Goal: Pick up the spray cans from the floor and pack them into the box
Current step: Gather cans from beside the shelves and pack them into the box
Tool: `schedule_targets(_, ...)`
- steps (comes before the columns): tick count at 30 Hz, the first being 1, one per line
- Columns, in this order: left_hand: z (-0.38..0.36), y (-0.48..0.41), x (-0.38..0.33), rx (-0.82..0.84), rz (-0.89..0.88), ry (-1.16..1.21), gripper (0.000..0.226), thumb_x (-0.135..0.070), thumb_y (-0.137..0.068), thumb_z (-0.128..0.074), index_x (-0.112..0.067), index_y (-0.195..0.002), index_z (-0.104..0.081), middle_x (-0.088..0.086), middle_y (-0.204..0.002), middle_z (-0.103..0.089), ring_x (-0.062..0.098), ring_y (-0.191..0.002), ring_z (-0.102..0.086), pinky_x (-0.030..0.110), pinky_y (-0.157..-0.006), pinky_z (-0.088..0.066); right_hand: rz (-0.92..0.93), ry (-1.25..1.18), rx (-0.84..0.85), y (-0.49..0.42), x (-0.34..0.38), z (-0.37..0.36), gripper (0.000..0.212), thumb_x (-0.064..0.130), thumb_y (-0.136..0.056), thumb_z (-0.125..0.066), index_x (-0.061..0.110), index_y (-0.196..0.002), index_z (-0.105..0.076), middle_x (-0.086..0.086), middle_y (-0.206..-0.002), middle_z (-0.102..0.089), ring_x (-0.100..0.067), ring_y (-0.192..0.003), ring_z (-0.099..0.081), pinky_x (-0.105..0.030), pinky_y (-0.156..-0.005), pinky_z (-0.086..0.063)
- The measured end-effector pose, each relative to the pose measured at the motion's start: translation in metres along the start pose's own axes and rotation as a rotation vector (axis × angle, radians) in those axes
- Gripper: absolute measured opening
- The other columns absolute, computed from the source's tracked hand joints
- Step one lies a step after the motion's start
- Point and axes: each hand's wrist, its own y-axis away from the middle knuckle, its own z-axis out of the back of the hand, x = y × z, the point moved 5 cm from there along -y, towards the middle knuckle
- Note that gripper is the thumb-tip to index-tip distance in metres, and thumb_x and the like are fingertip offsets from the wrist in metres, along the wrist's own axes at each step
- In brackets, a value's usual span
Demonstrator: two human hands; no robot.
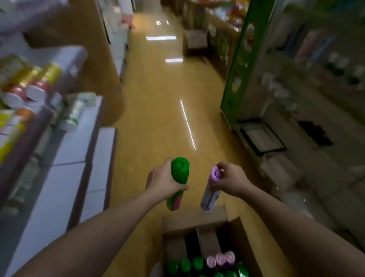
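My left hand (162, 182) grips a green spray can (179, 176) with a green cap, held upright above the floor. A purple-capped spray can (212, 190) is held by my right hand (231, 180) just below its cap. Both cans hang in front of the far flap of an open cardboard box (194, 222) that stands on the floor below me. Inside the box stand several green-capped cans (219, 276) and three pink-capped cans (221, 259).
A shop aisle with a shiny yellow floor (157, 120) runs ahead. Shelves with cans and bottles (29, 85) line the left side. A green-edged shelf unit (241, 57) and more shelves stand on the right. The view is blurred.
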Motion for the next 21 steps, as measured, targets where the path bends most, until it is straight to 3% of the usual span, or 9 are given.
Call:
schedule_targets(4,-0.088,-0.035,0.069,0.14,0.052,0.017,0.093,-0.06,-0.052,-0.088,-0.035,-0.133,-0.051,-0.007,-0.112,-0.069,0.02,-0.105,-0.065,0.022,-0.071,-0.042,-0.151,0.018,0.056,-0.026,-0.077,-0.081,0.032,0.019,-0.067,-0.083,0.021,-0.092,-0.064,0.008,-0.079,-0.061,-0.016,-0.078,-0.061,-0.032,-0.066,-0.052)
schedule_targets(10,-0.233,-0.055,0.168,0.242,0.165,0.023,0.076,-0.062,-0.054,-0.089,-0.033,-0.118,-0.06,-0.008,-0.107,-0.071,0.02,-0.105,-0.065,0.029,-0.082,-0.051,-0.275,0.005,0.081,-0.051,-0.203,-0.21,0.048,0.029,-0.062,-0.087,0.02,-0.104,-0.066,-0.004,-0.092,-0.071,-0.03,-0.087,-0.066,-0.031,-0.064,-0.04)
schedule_targets(14,-0.32,-0.063,0.215,0.259,0.242,0.085,0.088,-0.057,-0.053,-0.093,-0.027,-0.129,-0.058,-0.007,-0.116,-0.068,0.019,-0.115,-0.06,0.031,-0.096,-0.048,-0.334,-0.059,0.067,-0.062,-0.277,-0.278,0.052,0.03,-0.067,-0.084,0.016,-0.113,-0.065,-0.007,-0.102,-0.072,-0.031,-0.097,-0.066,-0.034,-0.077,-0.049)
schedule_targets(19,-0.423,-0.06,0.259,0.293,0.26,0.1,0.089,-0.056,-0.05,-0.094,-0.025,-0.125,-0.057,-0.002,-0.116,-0.069,0.023,-0.116,-0.058,0.027,-0.091,-0.039,-0.377,-0.08,0.113,-0.071,-0.351,-0.36,0.049,0.022,-0.071,-0.083,0.014,-0.115,-0.062,-0.007,-0.103,-0.07,-0.029,-0.097,-0.064,-0.035,-0.08,-0.051)
schedule_targets(21,-0.455,-0.059,0.27,0.3,0.253,0.115,0.089,-0.052,-0.049,-0.096,-0.026,-0.125,-0.058,-0.003,-0.114,-0.07,0.019,-0.113,-0.058,0.017,-0.088,-0.034,-0.369,-0.064,0.136,-0.075,-0.371,-0.385,0.047,0.017,-0.071,-0.082,0.011,-0.113,-0.063,-0.01,-0.102,-0.069,-0.031,-0.095,-0.064,-0.04,-0.08,-0.053)
